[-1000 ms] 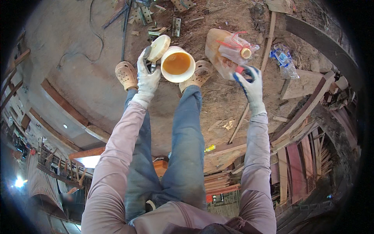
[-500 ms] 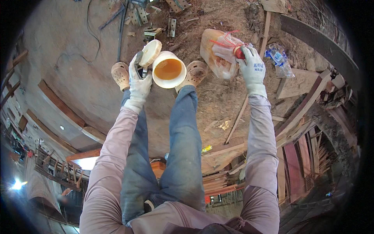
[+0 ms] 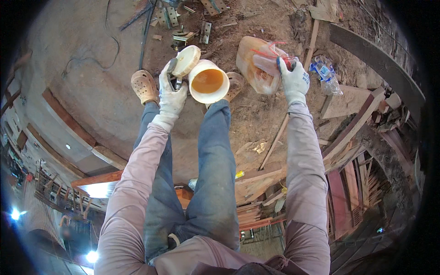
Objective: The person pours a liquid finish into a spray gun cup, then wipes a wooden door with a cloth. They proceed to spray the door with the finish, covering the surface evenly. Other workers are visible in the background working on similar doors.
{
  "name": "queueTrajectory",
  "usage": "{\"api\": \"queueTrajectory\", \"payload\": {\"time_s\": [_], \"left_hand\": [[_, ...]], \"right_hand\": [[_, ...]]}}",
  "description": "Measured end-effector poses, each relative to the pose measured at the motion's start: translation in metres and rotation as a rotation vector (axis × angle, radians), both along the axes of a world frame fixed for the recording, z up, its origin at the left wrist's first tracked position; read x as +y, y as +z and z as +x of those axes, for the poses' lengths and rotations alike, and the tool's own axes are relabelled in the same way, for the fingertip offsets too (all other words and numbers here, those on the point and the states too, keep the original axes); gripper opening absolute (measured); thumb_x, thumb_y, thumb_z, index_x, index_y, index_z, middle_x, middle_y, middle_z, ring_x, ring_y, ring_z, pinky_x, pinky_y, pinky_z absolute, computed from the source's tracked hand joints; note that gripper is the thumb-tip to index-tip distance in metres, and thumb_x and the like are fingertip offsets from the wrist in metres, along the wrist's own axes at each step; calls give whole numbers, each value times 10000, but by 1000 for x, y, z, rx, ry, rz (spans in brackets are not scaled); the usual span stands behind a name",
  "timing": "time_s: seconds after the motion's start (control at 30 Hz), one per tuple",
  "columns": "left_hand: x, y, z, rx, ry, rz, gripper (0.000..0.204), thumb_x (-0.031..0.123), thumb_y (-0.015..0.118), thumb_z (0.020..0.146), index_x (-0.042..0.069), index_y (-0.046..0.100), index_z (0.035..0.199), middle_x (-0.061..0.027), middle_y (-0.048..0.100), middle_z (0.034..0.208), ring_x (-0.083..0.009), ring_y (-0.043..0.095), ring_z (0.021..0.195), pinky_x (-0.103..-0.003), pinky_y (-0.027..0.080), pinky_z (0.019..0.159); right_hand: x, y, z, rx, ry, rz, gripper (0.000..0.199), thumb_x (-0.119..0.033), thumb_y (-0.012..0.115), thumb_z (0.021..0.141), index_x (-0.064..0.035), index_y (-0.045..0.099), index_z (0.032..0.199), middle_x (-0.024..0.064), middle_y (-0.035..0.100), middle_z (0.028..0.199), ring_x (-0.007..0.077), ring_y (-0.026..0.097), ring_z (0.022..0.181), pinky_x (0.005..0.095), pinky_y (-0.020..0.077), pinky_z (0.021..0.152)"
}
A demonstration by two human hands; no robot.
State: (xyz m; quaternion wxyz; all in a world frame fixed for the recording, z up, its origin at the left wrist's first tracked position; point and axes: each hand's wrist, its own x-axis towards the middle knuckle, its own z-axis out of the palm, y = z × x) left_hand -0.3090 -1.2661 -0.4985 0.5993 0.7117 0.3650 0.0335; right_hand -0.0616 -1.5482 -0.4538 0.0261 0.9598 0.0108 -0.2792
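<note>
My left hand (image 3: 173, 100), in a white work glove, is closed around the handle of a white mug (image 3: 208, 98). Amber liquid (image 3: 208, 81) fills part of the mug, which is tilted toward me. Its round off-white lid (image 3: 187, 61) stands raised beside the rim, next to a dark grip piece. On the ground to the right lies a large translucent jug (image 3: 250, 59) of amber contents, with clear plastic and red string about it. At its neck end my gloved right hand (image 3: 295, 83) is closed on a red cap (image 3: 288, 62), largely hidden by the fingers.
Metal hinges (image 3: 206, 33) and scraps lie on the dirt ahead. An empty clear bottle with a blue label (image 3: 326, 73) rests right of my right hand. Boards (image 3: 353, 103) and stacked timber fill the right side. My clog (image 3: 144, 85) is left of the mug.
My left hand and the mug have shifted slightly right. My right hand has turned a little at the jug's neck, and its fingers now cover more of the red cap.
</note>
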Motion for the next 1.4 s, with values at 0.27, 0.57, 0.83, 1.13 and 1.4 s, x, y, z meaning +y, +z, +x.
{"api": "queueTrajectory", "payload": {"time_s": [0.27, 0.57, 0.83, 1.13, 1.4], "left_hand": [[5, 8, -3, 26, -14, 11, 727, -107, 610, 795, 74, 407, 1469, -168, 503, 1394, -309, 509, 1311, -388, 412, 1108], [15, 10, -16, -28, -21, 76, 715, -75, 629, 808, 90, 418, 1471, -179, 509, 1312, -356, 530, 1232, -423, 440, 1067], [22, 15, -29, 0, -57, 45, 741, -106, 609, 776, 76, 416, 1469, -176, 501, 1333, -344, 509, 1254, -414, 409, 1099], [16, 27, -26, 12, -94, 126, 716, -111, 594, 781, 72, 438, 1455, -180, 516, 1317, -354, 525, 1243, -417, 428, 1083], [12, 33, -23, 78, -142, 52, 696, -103, 640, 832, 51, 397, 1467, -128, 479, 1452, -249, 444, 1395, -355, 357, 1162]], "right_hand": [[-3, 12, 1, 29, 222, -57, 620, -560, 546, 965, -76, 498, 1350, 223, 715, 1095, 398, 697, 1001, 512, 546, 808], [-11, 7, -4, 67, 326, -177, 519, -501, 631, 927, -95, 521, 1232, 151, 724, 987, 370, 724, 851, 499, 560, 714], [-27, -12, 13, 70, 563, -207, 584, -613, 475, 984, -52, 599, 1089, 199, 716, 983, 365, 720, 824, 475, 563, 668], [-18, -19, 28, 354, -205, -78, 757, -702, 331, 1002, -25, 659, 917, 233, 720, 879, 362, 721, 797, 466, 541, 671], [-33, -31, 26, 95, 382, -95, 616, -639, 432, 991, -65, 649, 945, 212, 715, 1017, 348, 731, 887, 465, 568, 754]]}}
